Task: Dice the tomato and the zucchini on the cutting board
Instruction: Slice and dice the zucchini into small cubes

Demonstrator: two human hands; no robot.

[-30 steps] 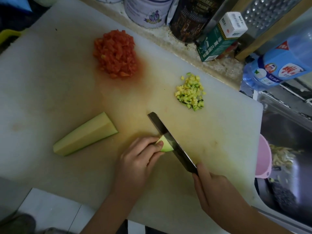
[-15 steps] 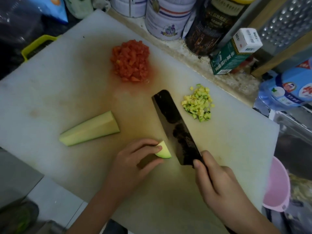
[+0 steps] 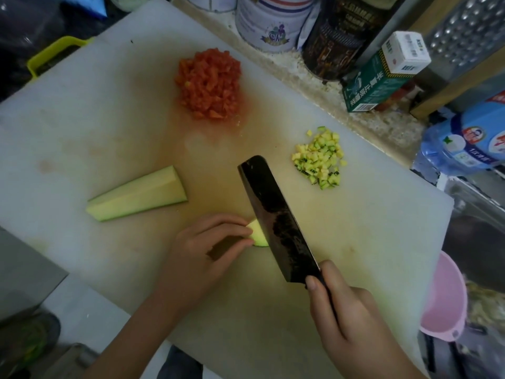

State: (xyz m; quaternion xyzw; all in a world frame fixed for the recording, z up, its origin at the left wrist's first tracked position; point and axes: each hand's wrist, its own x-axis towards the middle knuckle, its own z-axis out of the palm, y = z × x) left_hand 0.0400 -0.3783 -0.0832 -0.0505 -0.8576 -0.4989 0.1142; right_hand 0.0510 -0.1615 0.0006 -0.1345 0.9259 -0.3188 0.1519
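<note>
Two hands work at the near-middle of the board [image 3: 82, 119]. Left hand [image 3: 207, 250] pinches a small zucchini chunk [image 3: 257, 233]: fingers [image 3: 229, 221] curled over its top, thumb on its near side, so the chunk pokes out just right of the fingertips. Right hand [image 3: 347, 315] is wrapped tight round the handle of the knife [image 3: 276, 220], w/ one fingertip up at the blade's heel. Blade is dark & broad, tip pointing far, leaned so its flat shows. It covers the chunk's right end, just beside the left fingertips.

Other veg: long zucchini wedge [image 3: 139, 196] lies to the left, apart from the left hand, cut faces up. Tomato dice [image 3: 209, 84] sit in a heap at far-middle w/ an orange juice stain round them. Zucchini dice [image 3: 319, 158] make a smaller heap right of the knife tip, not touching it.

Labels: white tin [image 3: 270, 20] has red/blue stripes & a purple crest, text too small to read. Dark tin [image 3: 338, 36] has gold print, unreadable. Green box [image 3: 382, 80] carries white Chinese characters, upside down from here, plus a barcode. Blue bottle [image 3: 470, 140] at far right has a red & white label, blurred.

Edges/room: board's far edge runs along a speckled worktop [image 3: 314, 86] strip where the tins & box stand close. Its right corner ends near the bottle, w/ a pink bowl [image 3: 442, 296] just past the right edge. Bare board spreads left of the wedge and right of the knife. The near edge passes under both forearms.
</note>
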